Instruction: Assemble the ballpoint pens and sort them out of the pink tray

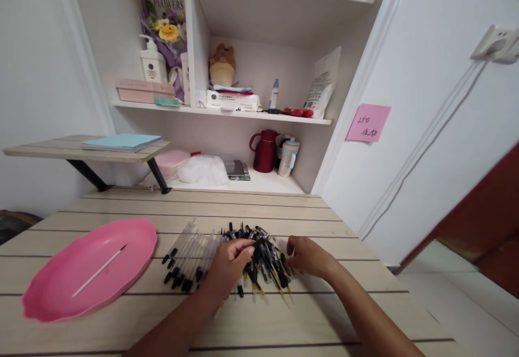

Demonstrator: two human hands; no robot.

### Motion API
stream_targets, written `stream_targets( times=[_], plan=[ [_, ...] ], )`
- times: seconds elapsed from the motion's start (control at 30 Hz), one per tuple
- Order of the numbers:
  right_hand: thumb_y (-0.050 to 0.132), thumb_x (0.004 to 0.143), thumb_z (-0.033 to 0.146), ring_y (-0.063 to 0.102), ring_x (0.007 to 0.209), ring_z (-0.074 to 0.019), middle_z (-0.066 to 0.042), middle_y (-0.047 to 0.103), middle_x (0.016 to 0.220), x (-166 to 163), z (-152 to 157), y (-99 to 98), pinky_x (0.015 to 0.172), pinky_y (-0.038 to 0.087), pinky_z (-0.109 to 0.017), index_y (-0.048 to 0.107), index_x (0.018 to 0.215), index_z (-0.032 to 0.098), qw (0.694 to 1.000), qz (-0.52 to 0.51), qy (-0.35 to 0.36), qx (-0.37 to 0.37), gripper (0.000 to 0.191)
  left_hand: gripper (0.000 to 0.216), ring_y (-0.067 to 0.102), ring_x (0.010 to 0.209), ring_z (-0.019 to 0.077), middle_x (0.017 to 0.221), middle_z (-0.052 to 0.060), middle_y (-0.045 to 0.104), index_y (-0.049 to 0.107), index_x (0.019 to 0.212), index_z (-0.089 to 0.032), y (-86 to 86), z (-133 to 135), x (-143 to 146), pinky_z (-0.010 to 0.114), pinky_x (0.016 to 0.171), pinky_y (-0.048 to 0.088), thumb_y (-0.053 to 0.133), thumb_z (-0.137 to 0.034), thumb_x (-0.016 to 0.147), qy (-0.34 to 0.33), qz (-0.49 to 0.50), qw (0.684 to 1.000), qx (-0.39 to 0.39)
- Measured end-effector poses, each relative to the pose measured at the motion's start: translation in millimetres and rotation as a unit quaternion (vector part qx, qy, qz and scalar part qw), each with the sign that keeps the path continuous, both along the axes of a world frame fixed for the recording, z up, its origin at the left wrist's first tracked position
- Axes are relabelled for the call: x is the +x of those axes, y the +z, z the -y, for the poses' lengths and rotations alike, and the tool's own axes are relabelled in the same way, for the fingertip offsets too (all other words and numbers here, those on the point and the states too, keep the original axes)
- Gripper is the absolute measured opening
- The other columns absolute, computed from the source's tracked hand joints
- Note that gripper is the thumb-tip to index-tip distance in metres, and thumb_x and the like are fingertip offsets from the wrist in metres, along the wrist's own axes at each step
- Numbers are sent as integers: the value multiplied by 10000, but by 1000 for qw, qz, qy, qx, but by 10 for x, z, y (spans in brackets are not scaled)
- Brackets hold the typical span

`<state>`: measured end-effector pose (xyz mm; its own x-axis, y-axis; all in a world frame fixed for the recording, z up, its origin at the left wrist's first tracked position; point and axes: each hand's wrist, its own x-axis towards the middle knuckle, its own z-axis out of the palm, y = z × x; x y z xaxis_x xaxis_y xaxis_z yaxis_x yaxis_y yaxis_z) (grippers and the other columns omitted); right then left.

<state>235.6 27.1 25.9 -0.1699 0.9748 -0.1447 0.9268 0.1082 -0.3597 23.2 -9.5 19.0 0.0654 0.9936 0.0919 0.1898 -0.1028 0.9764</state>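
My left hand (229,262) is closed in a pinch at the left side of a heap of black pen parts (265,265). A small black pen part shows at its fingertips, partly hidden by the fingers. At the heap's right edge, my right hand (307,255) is bent downward, with thumb and fingers curled but apart; nothing shows between them. Several clear pen barrels with black ends (188,257) lie side by side left of the heap. A pink dish (52,286) farther left holds one white refill with a dark tip (99,271).
Slatted wooden tabletop (162,324) lies under everything. A small raised shelf (48,147) with blue paper (121,141) stands at the back left. Behind are white shelves (259,116), a red jug (265,151), a pale cup (288,158) and a plastic bag (203,170).
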Motion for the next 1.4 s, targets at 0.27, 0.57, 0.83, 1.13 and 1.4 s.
stream_targets(
  times=[0.27,0.57,0.83,1.13,1.4],
  plan=[
    [542,544,116,524,614,-148,-24,599,655,-20,-15,-19,521,317,-238,558,843,167,996,-85,-27,28,304,352,428,396,71,577,-7,588,650,929,-139,2,-9,-5,195,415,339,536,-359,680,-5,3,1000,-13],
    [588,627,254,474,517,-91,18,525,599,-227,45,182,476,337,-215,524,717,167,753,-653,-62,55,141,317,375,350,39,563,-28,534,638,896,-131,-47,-4,36,166,348,281,526,-340,685,-21,29,998,-44],
    [545,660,292,472,533,-112,1,541,634,-252,-92,-106,486,353,-225,559,719,168,864,-482,-35,141,139,341,370,336,34,569,-25,544,627,937,-131,43,-59,-57,166,348,279,516,-332,685,23,32,999,-35],
    [483,678,181,459,548,-103,27,526,592,-407,149,4,504,327,-197,540,692,175,960,-243,85,111,58,384,384,336,30,573,-28,540,607,971,-122,34,-84,-82,160,351,277,532,-364,683,49,65,997,-16],
    [602,594,216,537,732,-158,-15,590,831,-439,275,130,635,346,-231,535,1006,230,985,-80,108,107,418,344,375,332,23,577,-30,537,614,942,-122,40,-82,-70,156,350,278,526,-338,688,66,70,995,-15]
  ],
)
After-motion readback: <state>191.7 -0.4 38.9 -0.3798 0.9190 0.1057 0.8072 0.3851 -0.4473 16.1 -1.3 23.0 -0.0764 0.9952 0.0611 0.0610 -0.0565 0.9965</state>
